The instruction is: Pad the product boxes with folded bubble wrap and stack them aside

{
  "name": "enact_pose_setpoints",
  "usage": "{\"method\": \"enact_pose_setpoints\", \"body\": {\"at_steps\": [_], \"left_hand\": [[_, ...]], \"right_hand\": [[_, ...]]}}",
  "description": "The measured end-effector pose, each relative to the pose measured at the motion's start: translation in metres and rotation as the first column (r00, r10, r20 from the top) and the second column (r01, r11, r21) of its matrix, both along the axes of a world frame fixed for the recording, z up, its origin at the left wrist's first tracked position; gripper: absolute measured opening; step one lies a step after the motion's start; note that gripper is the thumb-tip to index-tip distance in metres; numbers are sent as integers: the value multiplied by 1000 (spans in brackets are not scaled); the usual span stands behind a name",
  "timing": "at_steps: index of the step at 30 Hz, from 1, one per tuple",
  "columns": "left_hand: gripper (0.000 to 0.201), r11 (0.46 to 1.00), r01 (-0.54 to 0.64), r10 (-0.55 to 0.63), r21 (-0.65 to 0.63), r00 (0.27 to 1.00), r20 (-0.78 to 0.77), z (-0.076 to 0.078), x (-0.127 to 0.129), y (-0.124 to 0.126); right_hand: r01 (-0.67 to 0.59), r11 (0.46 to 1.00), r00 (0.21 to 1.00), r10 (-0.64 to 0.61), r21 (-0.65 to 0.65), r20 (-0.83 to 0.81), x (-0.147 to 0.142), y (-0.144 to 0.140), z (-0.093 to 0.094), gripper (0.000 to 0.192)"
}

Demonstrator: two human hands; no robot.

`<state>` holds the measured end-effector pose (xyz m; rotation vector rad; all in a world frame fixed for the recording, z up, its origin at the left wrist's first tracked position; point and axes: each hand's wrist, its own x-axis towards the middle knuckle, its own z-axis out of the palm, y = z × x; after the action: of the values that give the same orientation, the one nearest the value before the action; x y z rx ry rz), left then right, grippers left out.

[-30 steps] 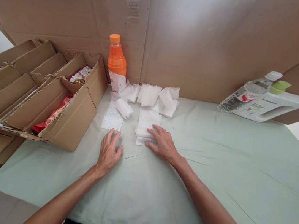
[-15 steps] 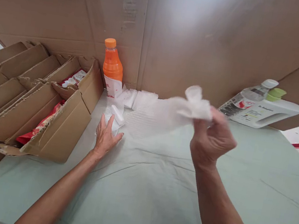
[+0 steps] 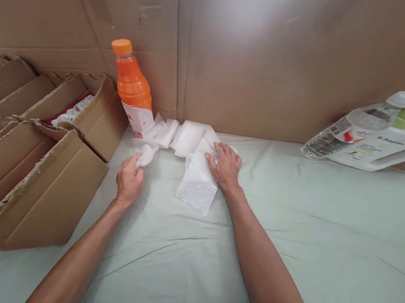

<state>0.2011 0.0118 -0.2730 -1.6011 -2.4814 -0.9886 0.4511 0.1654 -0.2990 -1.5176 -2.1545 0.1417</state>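
white wad (image 3: 146, 154) sits in left hand (image 3: 129, 180) grip, beside bubble wrap sheet (image 3: 197, 188)

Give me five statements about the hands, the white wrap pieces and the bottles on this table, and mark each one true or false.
1. The left hand grips a small white bundle. True.
2. The right hand is raised above the table holding a crumpled sheet. False: it lies flat, pressing down on the bubble wrap sheet on the green cloth.
3. The orange bottle stands upright with its cap on. True.
4. The clear water bottle stands beside the orange bottle. False: it lies tilted at the far right, against the white jug.
5. The cardboard box sits to the left of the left hand. True.
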Motion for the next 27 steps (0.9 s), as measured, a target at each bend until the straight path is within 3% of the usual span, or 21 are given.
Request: {"method": "enact_pose_setpoints", "body": {"at_steps": [3, 5, 6, 8, 11, 13, 15, 17, 20, 22, 24, 27], "left_hand": [[43, 973, -9, 2, 231, 1000, 30, 24, 5, 19], [44, 923, 73, -71, 378, 997, -18, 37, 19, 38], [46, 913, 138, -124, 383, 990, -61, 39, 28, 48], [52, 938, 265, -244, 224, 963, -117, 34, 48, 66], [76, 929, 356, -362, -98, 930, -55, 7, 71, 82], [83, 913, 376, -384, -160, 923, -24, -13, 75, 83], [78, 919, 380, -385, -103, 923, -33, -26, 72, 78], [71, 940, 342, -340, 24, 939, -62, -30, 68, 71], [66, 946, 233, -204, 225, 968, -144, -23, 66, 62], [63, 935, 206, -148, 290, 967, -208, -16, 69, 61], [61, 932, 217, -146, 290, 958, -247, -12, 69, 66], [61, 957, 237, -195, 169, 953, -234, -11, 63, 87]], "right_hand": [[-1, 1000, 1000, 1, -3, -5, 3, 2, -1, 52], [2, 1000, 1000, -2, -6, -13, 4, 3, 1, 52], [3, 1000, 1000, -3, -9, -19, 4, 3, 1, 52], [4, 1000, 999, -4, -11, -32, 4, 3, 1, 52], [13, 1000, 999, -13, 0, -37, 5, 1, 1, 52], [12, 1000, 999, -12, 5, -31, 5, 1, 1, 51], [3, 1000, 1000, -3, 10, -26, 5, 3, 0, 52], [1, 1000, 1000, 0, 19, -25, 5, 4, -1, 52], [13, 1000, 1000, -12, 18, -18, 5, 5, -1, 52], [36, 999, 999, -36, 18, -17, 5, 4, -1, 55], [58, 998, 998, -58, 37, -14, 4, 4, 0, 58], [37, 998, 999, -38, 60, 10, 3, 3, -1, 54]]}}
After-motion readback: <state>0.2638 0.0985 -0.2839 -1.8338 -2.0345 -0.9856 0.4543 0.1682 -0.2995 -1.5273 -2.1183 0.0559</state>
